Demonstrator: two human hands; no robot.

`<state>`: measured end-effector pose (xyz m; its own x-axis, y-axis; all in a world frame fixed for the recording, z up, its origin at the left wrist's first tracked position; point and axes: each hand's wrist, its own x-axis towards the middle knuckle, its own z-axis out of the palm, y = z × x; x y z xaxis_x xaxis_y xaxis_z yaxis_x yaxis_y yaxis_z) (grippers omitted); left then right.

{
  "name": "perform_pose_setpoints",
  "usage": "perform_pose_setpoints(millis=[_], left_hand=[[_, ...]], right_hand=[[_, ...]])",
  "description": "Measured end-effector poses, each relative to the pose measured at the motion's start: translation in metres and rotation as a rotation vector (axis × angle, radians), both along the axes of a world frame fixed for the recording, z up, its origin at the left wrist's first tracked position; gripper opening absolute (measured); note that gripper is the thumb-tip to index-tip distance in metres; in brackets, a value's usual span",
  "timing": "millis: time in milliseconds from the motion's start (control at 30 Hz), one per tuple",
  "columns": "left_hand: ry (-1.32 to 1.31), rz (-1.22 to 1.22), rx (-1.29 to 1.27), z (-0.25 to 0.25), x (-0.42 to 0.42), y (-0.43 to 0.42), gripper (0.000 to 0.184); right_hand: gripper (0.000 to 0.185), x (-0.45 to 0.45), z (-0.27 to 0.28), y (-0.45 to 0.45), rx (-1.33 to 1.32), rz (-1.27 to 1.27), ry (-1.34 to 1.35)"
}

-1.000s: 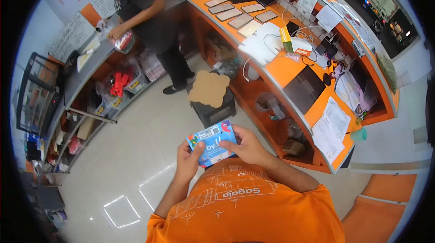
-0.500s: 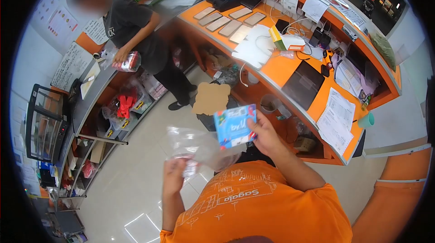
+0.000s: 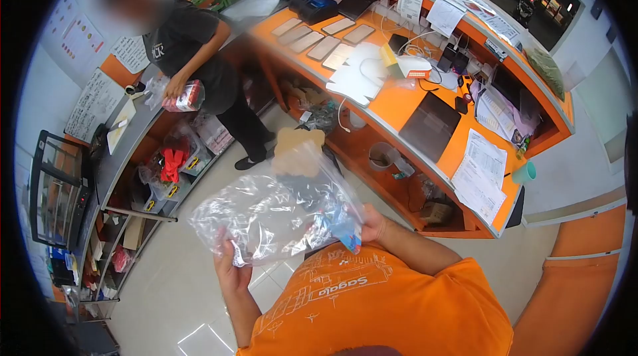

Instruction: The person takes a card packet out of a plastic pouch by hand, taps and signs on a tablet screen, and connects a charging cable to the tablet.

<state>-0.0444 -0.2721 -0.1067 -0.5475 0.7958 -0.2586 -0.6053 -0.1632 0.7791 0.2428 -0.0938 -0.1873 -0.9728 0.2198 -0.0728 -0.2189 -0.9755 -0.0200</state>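
A large clear plastic bag [image 3: 256, 206] is stretched in front of my orange shirt. My left hand [image 3: 232, 271] grips its lower left edge, fingers closed on the plastic. At the bag's right end, my right hand [image 3: 373, 224] is closed on a blue printed packet [image 3: 347, 231]. The packet is tilted and lies partly behind or inside the shiny plastic; I cannot tell which. Glare on the bag hides part of the packet and some of my right fingers.
Another person [image 3: 189, 47] at the left counter holds a red-and-clear package [image 3: 186, 97]. An orange desk [image 3: 399, 107] on the right bears several phone-shaped slabs, a dark laptop [image 3: 430, 127], papers [image 3: 480, 170] and a green cup [image 3: 524, 172]. Cardboard [image 3: 299, 150] lies beyond the bag.
The bag has been spread out wide and raised between my hands. The blue packet has moved down, from upright above the bag to tilted at its right end.
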Motion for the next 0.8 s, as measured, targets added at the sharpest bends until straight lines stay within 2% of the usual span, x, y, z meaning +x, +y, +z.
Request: perform_pose_setpoints(millis=[33, 67, 167, 233, 333, 400, 467, 500, 533, 567, 600, 700, 733, 800], left_hand=[[0.019, -0.015, -0.041, -0.005, -0.002, -0.005, 0.050], [0.037, -0.032, -0.079, -0.010, -0.004, -0.010, 0.050], [0.065, -0.108, -0.152, -0.012, 0.000, -0.014, 0.053], [0.080, -0.166, -0.200, -0.026, -0.005, -0.021, 0.056], [0.306, -0.363, -0.347, -0.047, -0.016, -0.030, 0.059], [0.530, -0.520, -0.591, -0.043, -0.012, -0.030, 0.058], [0.712, -0.659, -0.784, -0.029, -0.002, -0.024, 0.061], [0.727, -0.724, -0.713, -0.038, -0.002, -0.022, 0.063], [0.741, -0.787, -0.649, -0.051, -0.005, -0.028, 0.064], [0.756, -0.847, -0.590, -0.064, -0.011, -0.032, 0.066], [0.663, -0.996, -0.643, -0.060, -0.012, -0.025, 0.086], [0.838, -0.919, -0.595, -0.052, 0.013, -0.018, 0.104], [0.937, -0.905, -0.524, -0.063, 0.015, -0.016, 0.116], [1.061, -0.957, -0.357, -0.062, 0.019, -0.006, 0.109]], right_hand=[[0.055, 0.002, 0.000, 0.000, 0.016, -0.016, 0.011], [0.052, 0.003, 0.001, 0.003, -0.011, 0.027, 0.295], [0.047, 0.009, -0.016, 0.002, -0.040, -0.040, -0.093], [0.046, 0.005, -0.016, 0.000, -0.100, 0.018, 0.156], [0.046, -0.004, -0.002, -0.003, -0.055, 0.027, 0.346], [0.047, -0.004, 0.021, 0.000, 0.038, 0.004, 0.402], [0.048, 0.001, 0.036, 0.003, 0.083, 0.022, 0.222], [0.049, 0.003, 0.039, 0.006, 0.104, 0.030, 0.133], [0.061, 0.003, 0.033, 0.003, 0.152, -0.024, -0.066], [0.063, 0.003, 0.028, -0.001, 0.168, 0.002, -0.082], [0.065, 0.001, 0.026, -0.002, 0.187, 0.029, -0.095], [0.065, -0.005, 0.027, -0.008, 0.186, 0.105, -0.169], [0.065, -0.008, 0.032, -0.013, 0.211, 0.105, -0.213], [0.063, -0.012, 0.038, -0.017, 0.244, 0.112, -0.269]])
